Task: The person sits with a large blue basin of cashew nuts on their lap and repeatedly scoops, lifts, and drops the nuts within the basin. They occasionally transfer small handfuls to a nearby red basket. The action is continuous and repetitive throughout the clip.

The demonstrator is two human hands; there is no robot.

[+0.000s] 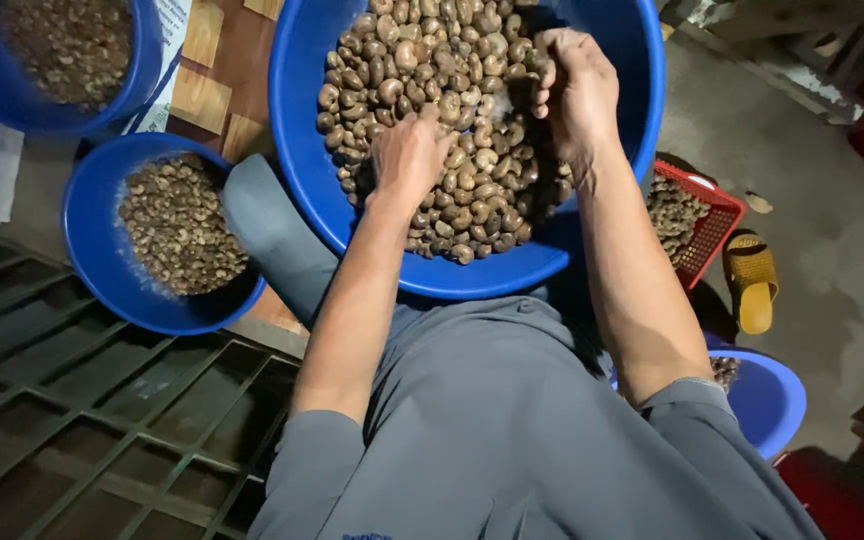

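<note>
A large blue basin (304, 150) rests on my lap, heaped with brown cashew nuts (422, 60) in their skins. My left hand (407, 155) is pushed into the pile near the middle, fingers buried among the nuts. My right hand (577, 90) hovers over the right side of the heap with its fingers curled around a nut, something pale showing at the fingertips. What exactly it grips is partly hidden by the fingers.
A smaller blue bowl (87, 235) of paler nuts sits at my left. Another blue bowl (142, 90) is at top left. A red mesh basket (717, 215) with nuts and a yellow sandal (752, 280) lie at right. A blue tub (772, 400) sits by my right elbow. A dark metal grate (72, 420) lies lower left.
</note>
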